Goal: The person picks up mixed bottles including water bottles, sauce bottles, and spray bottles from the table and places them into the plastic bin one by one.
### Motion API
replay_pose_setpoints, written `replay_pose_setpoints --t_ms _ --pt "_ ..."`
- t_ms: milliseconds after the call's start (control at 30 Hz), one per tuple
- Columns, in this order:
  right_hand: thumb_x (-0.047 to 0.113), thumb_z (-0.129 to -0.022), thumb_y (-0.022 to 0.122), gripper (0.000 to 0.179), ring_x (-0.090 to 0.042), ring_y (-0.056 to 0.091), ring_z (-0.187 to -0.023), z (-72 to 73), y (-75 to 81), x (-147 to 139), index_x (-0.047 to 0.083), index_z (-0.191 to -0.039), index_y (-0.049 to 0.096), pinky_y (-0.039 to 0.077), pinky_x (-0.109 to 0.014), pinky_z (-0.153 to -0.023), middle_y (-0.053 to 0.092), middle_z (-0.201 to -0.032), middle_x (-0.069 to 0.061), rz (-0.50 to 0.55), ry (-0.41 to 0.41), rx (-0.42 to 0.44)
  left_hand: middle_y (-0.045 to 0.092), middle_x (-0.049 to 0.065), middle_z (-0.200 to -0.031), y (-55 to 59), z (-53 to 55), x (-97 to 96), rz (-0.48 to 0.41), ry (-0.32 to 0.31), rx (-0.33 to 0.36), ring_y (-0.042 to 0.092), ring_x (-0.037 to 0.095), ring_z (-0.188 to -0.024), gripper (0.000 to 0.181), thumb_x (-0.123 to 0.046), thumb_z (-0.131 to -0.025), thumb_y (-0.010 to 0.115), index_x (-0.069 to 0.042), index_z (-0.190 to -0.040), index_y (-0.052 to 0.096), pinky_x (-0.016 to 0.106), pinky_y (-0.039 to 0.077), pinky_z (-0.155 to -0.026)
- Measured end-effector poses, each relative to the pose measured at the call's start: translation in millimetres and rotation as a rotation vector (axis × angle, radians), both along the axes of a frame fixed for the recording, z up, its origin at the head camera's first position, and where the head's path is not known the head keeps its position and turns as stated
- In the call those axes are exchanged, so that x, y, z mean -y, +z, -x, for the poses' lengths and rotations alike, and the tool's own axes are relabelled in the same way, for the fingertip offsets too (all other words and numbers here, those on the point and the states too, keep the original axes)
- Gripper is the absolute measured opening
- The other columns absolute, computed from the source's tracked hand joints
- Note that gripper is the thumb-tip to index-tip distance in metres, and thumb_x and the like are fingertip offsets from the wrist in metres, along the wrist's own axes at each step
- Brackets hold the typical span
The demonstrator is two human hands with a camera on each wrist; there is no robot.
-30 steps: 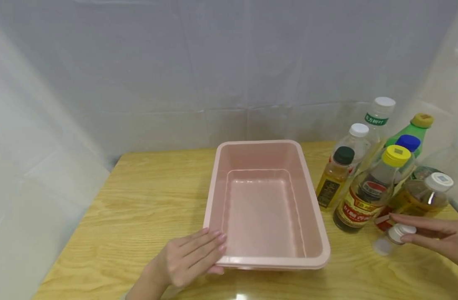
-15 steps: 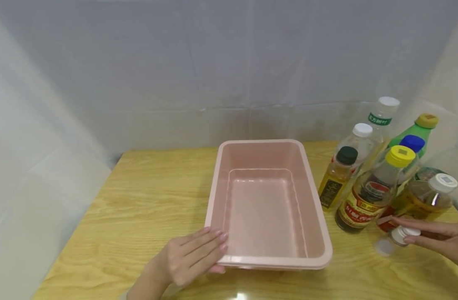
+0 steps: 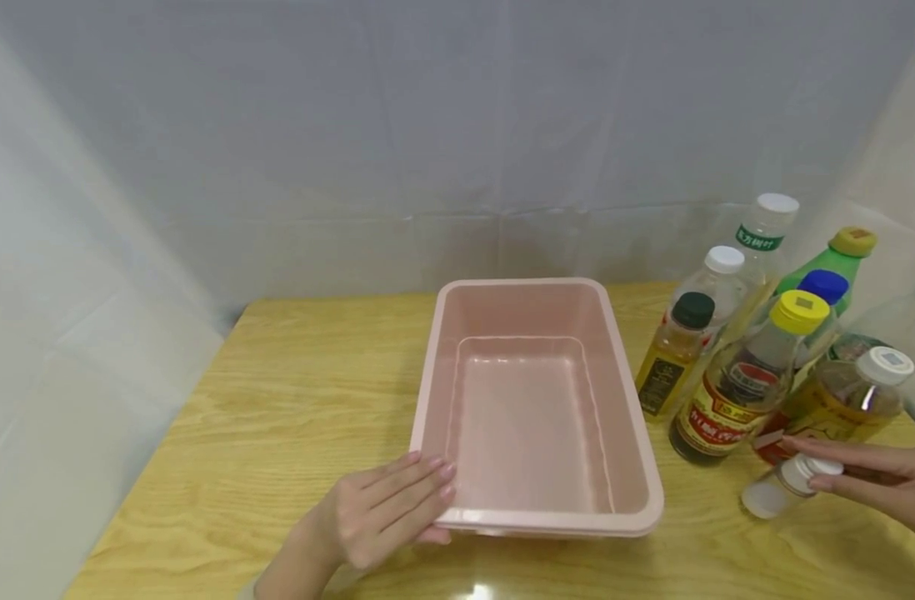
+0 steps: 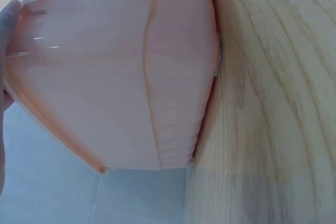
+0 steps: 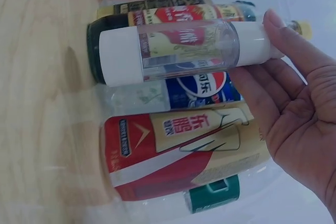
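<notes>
Apparently at the grasping step: steadying the pink basin (image 3: 540, 522) with the left hand (image 3: 386, 512) clamped on its near left corner. Reading 3 names at right: 东鹏 on the red-and-yellow bottle (image 5: 184, 153), 东方树叶 on the far clear bottle (image 3: 759, 242), 可乐 on the blue-labelled bottle (image 5: 202, 90). At near right, pinching 1 small bottle (image 3: 792, 481) by its top with the right hand (image 3: 881, 482); probably calling next for a sure hold.

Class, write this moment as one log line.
left hand: grips pink tub | right hand: holds small bottle by cap | dark-capped bottle: stands beside tub
</notes>
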State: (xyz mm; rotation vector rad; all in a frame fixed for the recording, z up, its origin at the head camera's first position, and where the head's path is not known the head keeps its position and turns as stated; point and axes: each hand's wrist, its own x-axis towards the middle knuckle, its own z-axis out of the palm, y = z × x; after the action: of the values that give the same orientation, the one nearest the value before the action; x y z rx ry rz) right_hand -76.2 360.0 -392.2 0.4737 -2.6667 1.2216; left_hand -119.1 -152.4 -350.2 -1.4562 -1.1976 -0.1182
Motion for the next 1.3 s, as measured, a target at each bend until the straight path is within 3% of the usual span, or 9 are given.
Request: replay_pose_setpoints --t_ms 300,567,700,800,933,1300 --pt "-0.013 -0.075 0.069 0.045 0.016 0.05 -0.105 -1.2 15.0 1.7 0.002 -0.118 0.064 0.052 -0.002 -0.068 0.054 -0.124 0.026 -0.045 0.086 0.038 0.072 0.015 -0.085 -3.5 0.5 1.3 0.009 0.01 0.003 0.071 0.02 -0.074 0.036 -0.033 -0.091 0.06 0.001 -0.09 0.071 0.027 0.063 -0.069" --pt "-0.022 -0.069 0.068 0.053 0.01 0.053 -0.109 -2.9 23.3 7.5 0.001 -0.117 0.065 0.054 -0.005 -0.071 0.058 -0.127 0.016 -0.005 0.21 -0.041 0.072 0.016 -0.086 -4.0 -0.2 1.3 0.005 0.017 0.0 0.071 0.021 -0.074 0.036 -0.033 -0.092 0.06 0.001 -0.091 0.071 0.027 0.063 -0.069" --pt "-0.025 -0.071 0.064 0.054 0.008 0.054 -0.11 -2.0 26.9 7.4 -0.002 -0.12 0.062 0.056 -0.009 -0.073 0.057 -0.129 0.015 0.039 0.242 -0.007 0.072 0.016 -0.086 -5.7 0.1 2.0 0.001 0.017 -0.003 0.072 0.021 -0.075 0.036 -0.033 -0.092 0.06 0.001 -0.091 0.071 0.027 0.063 -0.069" --pt "-0.025 -0.073 0.061 0.054 0.008 0.054 -0.11 -2.1 30.6 7.6 -0.002 -0.122 0.061 0.057 -0.009 -0.073 0.056 -0.13 0.017 0.057 0.238 0.03 0.072 0.016 -0.087 -6.0 0.2 2.0 -0.004 0.015 -0.01 0.072 0.021 -0.075 0.036 -0.033 -0.092 0.06 0.001 -0.091 0.071 0.027 0.063 -0.068" --pt "-0.02 -0.077 0.063 0.049 0.008 0.057 -0.105 -3.3 40.1 14.5 0.001 -0.121 0.062 0.058 -0.011 -0.069 0.058 -0.125 0.02 0.035 0.163 0.073 0.072 0.017 -0.087 -5.6 0.3 2.0 -0.009 0.016 -0.018 0.072 0.021 -0.075 0.037 -0.033 -0.093 0.059 0.002 -0.091 0.071 0.028 0.063 -0.068" --pt "-0.009 -0.079 0.069 0.042 0.007 0.061 -0.097 -11.6 63.1 47.2 0.001 -0.119 0.063 0.059 -0.013 -0.066 0.061 -0.117 0.022 -0.008 0.028 0.106 0.072 0.016 -0.087 -6.6 0.1 2.6 0.0 0.027 -0.006 0.072 0.022 -0.076 0.037 -0.033 -0.092 0.06 0.002 -0.093 0.071 0.028 0.063 -0.07"
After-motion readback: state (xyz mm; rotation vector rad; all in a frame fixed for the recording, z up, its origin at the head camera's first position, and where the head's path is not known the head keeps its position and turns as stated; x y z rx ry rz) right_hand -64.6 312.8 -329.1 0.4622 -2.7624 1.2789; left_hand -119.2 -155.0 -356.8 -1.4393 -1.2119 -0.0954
